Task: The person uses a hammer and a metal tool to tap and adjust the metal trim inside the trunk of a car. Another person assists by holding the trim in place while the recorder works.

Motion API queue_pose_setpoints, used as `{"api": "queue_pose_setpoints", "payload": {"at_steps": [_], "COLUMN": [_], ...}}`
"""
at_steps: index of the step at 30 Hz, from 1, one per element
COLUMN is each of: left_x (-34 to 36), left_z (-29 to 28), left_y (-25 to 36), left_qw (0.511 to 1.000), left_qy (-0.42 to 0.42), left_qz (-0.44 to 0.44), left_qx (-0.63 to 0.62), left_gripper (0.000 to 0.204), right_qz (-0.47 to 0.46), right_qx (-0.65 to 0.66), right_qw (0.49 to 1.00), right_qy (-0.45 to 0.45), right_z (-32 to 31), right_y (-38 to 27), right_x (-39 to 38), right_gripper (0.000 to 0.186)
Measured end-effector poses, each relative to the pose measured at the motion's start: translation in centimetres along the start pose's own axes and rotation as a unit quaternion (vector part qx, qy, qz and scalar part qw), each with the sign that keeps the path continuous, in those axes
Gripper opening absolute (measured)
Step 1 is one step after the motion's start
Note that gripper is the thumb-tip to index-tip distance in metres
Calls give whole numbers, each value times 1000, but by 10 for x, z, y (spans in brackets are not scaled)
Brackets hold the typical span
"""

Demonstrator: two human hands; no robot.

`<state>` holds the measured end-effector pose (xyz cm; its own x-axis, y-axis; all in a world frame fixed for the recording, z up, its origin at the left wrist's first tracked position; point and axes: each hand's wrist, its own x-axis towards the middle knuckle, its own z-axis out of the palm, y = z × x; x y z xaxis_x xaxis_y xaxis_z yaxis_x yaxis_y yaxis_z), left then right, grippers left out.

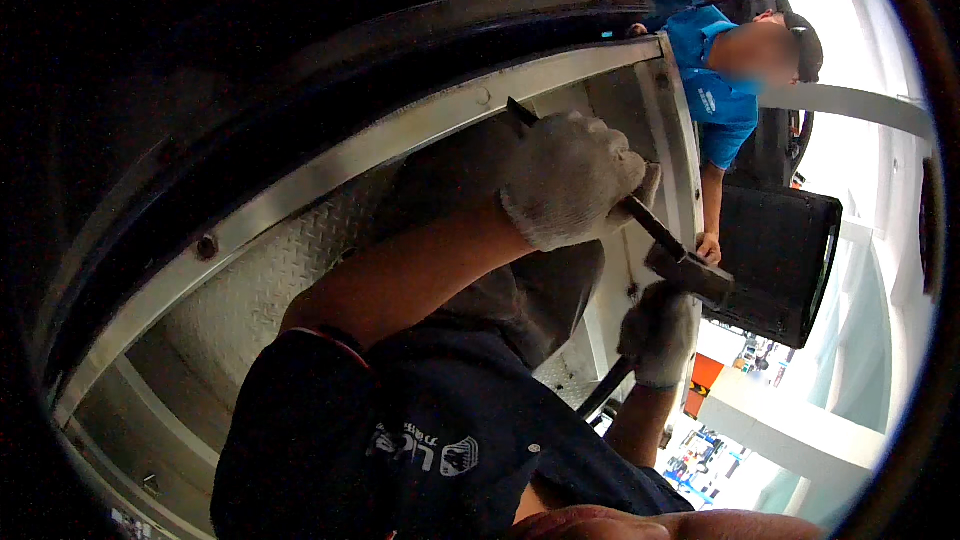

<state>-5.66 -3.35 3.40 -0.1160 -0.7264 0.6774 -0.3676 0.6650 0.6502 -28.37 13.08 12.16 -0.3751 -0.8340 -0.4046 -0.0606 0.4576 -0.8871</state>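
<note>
My left hand (575, 180), in a pale knit glove, is closed round a dark flat metal bar (655, 227). One end of the bar (521, 113) sticks out beyond my fingers toward a pale metal rail (330, 178). Lower right, my right hand (662, 335), gloved too, grips a hammer. The hammer's dark handle (606, 387) shows below that hand, and its blocky head (692, 277) is at the bar's other end; whether they touch I cannot tell.
Diamond-patterned metal plate (285, 265) lies inside the railed frame. Beyond its right edge a person in a blue shirt (727, 105) and cap has a hand (708, 248) beside the hammer head. A large black panel (785, 265) stands behind.
</note>
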Motion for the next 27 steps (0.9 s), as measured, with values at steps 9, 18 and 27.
{"api": "queue_pose_setpoints", "payload": {"at_steps": [9, 18, 27], "left_x": [0, -2, 11], "left_z": [11, 15, 24], "left_y": [-11, -18, -17], "left_qw": [999, 999, 987], "left_qy": [21, 9, 91], "left_qz": [-22, -38, -125], "left_qx": [10, -11, -43], "left_gripper": [35, 33, 47], "right_qz": [52, 5, -255], "right_qx": [-92, -20, 90], "right_qw": [994, 998, 942], "right_qy": [-23, -54, -198], "right_z": [-13, -30, -17], "right_y": [53, 52, -64], "right_x": [10, 26, 26], "right_gripper": [48, 37, 40]}}
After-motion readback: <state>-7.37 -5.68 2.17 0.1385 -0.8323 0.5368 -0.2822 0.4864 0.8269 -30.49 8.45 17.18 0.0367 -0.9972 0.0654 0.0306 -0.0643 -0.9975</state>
